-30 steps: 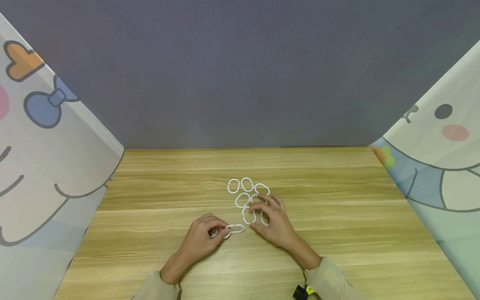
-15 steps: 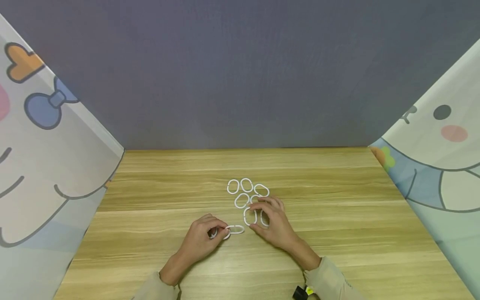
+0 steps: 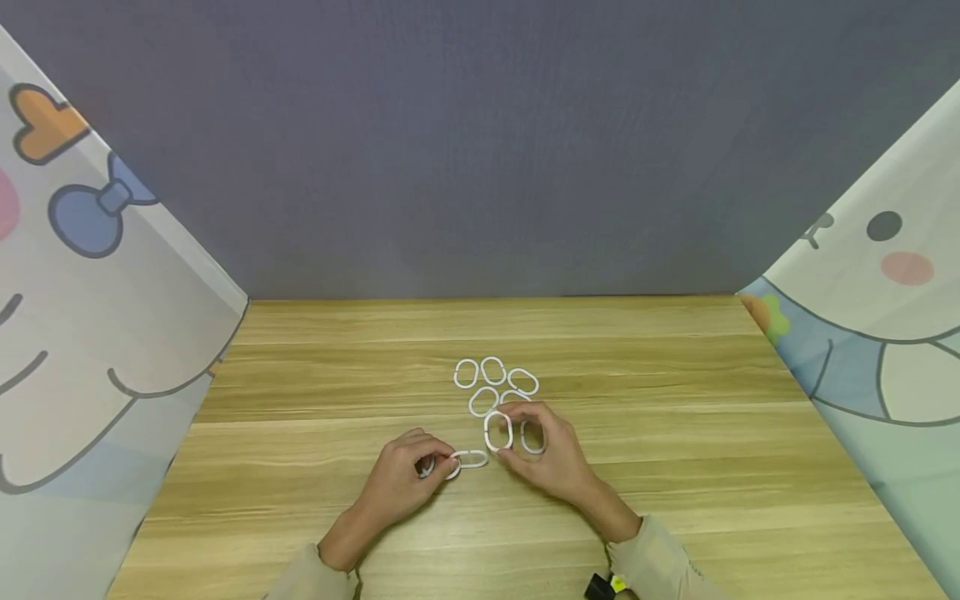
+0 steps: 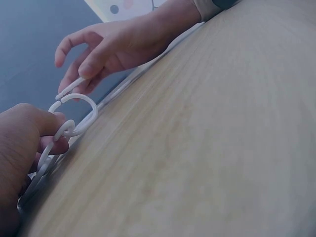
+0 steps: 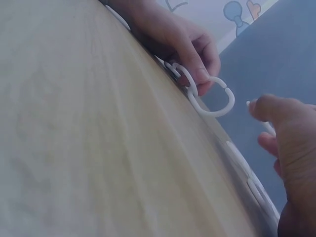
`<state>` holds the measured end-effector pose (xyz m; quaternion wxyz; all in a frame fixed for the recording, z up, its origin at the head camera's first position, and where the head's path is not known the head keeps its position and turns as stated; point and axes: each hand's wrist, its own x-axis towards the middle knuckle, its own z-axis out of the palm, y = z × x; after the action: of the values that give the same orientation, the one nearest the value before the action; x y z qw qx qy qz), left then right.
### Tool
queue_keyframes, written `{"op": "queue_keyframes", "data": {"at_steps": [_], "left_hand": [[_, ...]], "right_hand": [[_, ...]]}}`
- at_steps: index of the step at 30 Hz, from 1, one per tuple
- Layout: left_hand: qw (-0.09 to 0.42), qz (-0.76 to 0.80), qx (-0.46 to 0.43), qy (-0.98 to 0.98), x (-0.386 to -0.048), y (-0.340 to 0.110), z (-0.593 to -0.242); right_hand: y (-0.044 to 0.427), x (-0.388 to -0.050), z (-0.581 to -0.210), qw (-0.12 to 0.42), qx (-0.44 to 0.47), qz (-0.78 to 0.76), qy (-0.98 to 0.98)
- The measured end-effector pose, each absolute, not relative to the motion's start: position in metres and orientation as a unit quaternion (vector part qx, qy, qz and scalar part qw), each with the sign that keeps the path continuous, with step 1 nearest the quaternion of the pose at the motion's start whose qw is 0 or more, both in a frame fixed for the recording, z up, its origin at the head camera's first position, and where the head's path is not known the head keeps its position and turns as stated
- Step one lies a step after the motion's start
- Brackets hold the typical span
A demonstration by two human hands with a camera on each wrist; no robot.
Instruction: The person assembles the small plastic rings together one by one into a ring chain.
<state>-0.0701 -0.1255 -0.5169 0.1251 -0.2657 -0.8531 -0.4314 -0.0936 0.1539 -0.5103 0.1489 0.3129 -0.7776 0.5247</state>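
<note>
My left hand pinches a short chain of white plastic links near its right end. The end link sticks out to the right past the fingertips. In the left wrist view, that end link shows a small gap in its oval, and more joined links run under the hand. Between thumb and fingers my right hand holds a single white link, just right of the chain and apart from it. The right wrist view hides most of this single link behind the thumb.
Several loose white links lie beyond the right hand, among them a link at the far left of the group. Another loose link lies under the right palm. A grey partition stands behind the wooden table.
The right hand has drawn its fingers in and now holds the single link, lifted and turned slightly toward the chain. The left hand and its chain stay in place.
</note>
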Motion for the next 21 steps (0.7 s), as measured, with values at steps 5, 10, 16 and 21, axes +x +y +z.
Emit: {"op": "queue_keyframes", "data": {"at_steps": [5,10,16,21], "left_hand": [[0.128,-0.429,-0.267,-0.853,-0.070,-0.125,-0.516],[0.129,-0.427,-0.268,-0.854,-0.071,-0.125,-0.517],[0.129,-0.428,-0.271,-0.852,-0.071,-0.126,-0.518],[0.127,-0.432,-0.278,-0.848,-0.072,-0.126,-0.518]], "right_hand": [[0.150,-0.089,-0.510,0.134,0.339,0.546,-0.755],[0.145,-0.085,-0.509,0.126,0.360,0.547,-0.745],[0.141,-0.082,-0.511,0.136,0.371,0.532,-0.749],[0.140,-0.080,-0.512,0.129,0.364,0.524,-0.759]]}}
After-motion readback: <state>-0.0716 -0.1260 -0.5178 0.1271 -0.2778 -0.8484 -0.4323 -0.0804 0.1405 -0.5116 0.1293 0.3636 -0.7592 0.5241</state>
